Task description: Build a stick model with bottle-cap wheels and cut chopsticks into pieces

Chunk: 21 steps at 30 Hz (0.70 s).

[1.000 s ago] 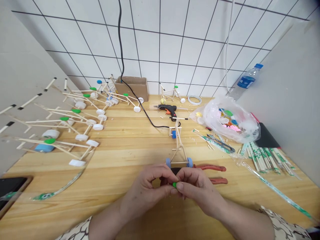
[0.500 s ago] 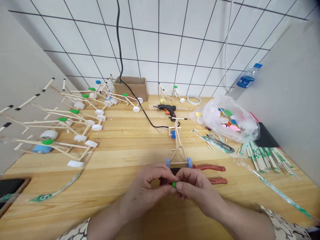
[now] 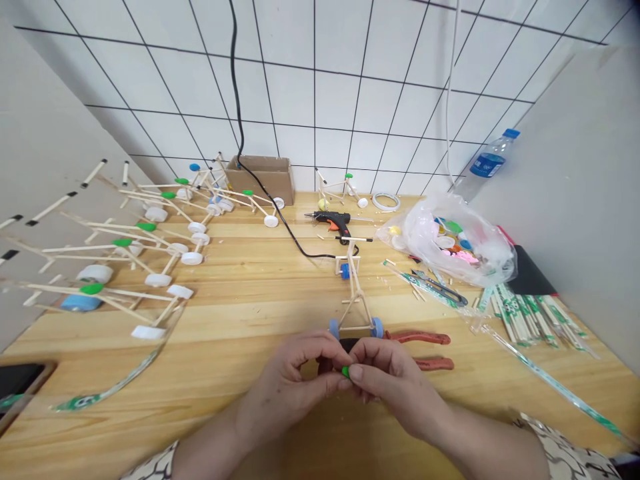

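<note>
Between the fingertips of my left hand [image 3: 300, 373] and my right hand [image 3: 390, 377] is a small green piece [image 3: 345, 371], mostly covered by the fingers. Both hands are closed in a pinch on it, low over the table's front. Just beyond them stands a small tricycle frame [image 3: 354, 287] of wooden sticks, with two pale blue wheels near the hands and a darker blue one at the far end. Pliers with red handles [image 3: 420, 338] lie beside my right hand, their jaws partly hidden behind the fingers.
Several similar stick tricycles [image 3: 145, 227] with green seats crowd the left. Behind are a glue gun [image 3: 335, 221], a cardboard box [image 3: 265, 181] and a tape roll [image 3: 386, 202]. A bag of bottle caps [image 3: 460, 240], a utility knife [image 3: 443, 290] and packaged chopsticks [image 3: 535, 317] lie right.
Both hands stay pinched on the green piece with hardly any movement. The whole view has shifted very slightly; the objects on the table stay in place.
</note>
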Tool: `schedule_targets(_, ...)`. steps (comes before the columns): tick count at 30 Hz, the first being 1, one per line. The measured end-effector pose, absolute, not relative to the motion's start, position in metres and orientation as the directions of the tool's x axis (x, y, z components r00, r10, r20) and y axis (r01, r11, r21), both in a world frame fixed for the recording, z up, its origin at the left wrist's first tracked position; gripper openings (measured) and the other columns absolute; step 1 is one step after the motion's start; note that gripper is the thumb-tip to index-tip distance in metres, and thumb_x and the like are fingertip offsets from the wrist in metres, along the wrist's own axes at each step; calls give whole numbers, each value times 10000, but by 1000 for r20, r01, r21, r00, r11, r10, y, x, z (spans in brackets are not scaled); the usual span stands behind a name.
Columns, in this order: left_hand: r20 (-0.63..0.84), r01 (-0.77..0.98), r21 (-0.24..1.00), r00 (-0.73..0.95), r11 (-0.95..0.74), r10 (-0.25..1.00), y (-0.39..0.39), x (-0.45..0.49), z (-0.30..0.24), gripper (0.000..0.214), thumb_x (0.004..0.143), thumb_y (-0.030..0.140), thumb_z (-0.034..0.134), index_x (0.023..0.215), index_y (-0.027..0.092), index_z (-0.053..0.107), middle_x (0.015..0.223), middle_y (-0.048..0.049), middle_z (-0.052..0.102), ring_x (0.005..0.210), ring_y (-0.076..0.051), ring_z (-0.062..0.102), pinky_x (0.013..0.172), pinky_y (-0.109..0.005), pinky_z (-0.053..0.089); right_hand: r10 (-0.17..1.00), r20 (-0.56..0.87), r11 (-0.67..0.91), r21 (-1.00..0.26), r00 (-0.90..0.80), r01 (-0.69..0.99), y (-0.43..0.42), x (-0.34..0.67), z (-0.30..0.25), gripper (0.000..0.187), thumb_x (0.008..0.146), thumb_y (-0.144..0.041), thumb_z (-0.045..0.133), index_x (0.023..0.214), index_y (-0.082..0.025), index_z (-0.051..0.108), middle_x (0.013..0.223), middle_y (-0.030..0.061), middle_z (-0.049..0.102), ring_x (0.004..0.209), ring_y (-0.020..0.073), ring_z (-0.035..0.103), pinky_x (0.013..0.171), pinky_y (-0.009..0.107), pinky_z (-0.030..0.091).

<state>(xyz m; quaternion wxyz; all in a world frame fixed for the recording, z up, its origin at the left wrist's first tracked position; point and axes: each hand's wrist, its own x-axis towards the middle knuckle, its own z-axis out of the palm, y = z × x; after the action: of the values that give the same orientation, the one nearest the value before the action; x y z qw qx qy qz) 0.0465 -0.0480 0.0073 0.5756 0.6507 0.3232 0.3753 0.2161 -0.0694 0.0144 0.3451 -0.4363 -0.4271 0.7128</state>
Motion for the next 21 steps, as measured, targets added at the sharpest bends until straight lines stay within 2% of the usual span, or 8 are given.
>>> schedule_targets(8,91,28,992,523,-124,848,-50,48,11,48,724,147,650,761,131,676,683,-25,609,618,-117,517,589,-226,417,871,-350,-395,-916,-345,-69,-69,213,19,267,678,-374,659,640,-146,524,565,-30,513,499,66,425,476,202,319)
schedule_targets(15,89,-6,995,471,-98,878,-47,46,7,31,713,146,655,740,133,660,661,-17,601,615,-114,514,595,-226,417,864,-357,-427,-893,-354,-140,-69,215,16,243,724,-360,638,705,-130,562,569,-21,534,494,60,443,471,191,308)
schedule_targets(21,104,-15,994,467,-110,878,-46,47,8,43,718,171,652,741,135,659,656,-17,601,609,-114,509,586,-226,413,866,-355,-410,-907,-352,-92,-69,217,15,255,718,-368,645,698,-131,553,563,-24,524,504,67,451,482,193,322)
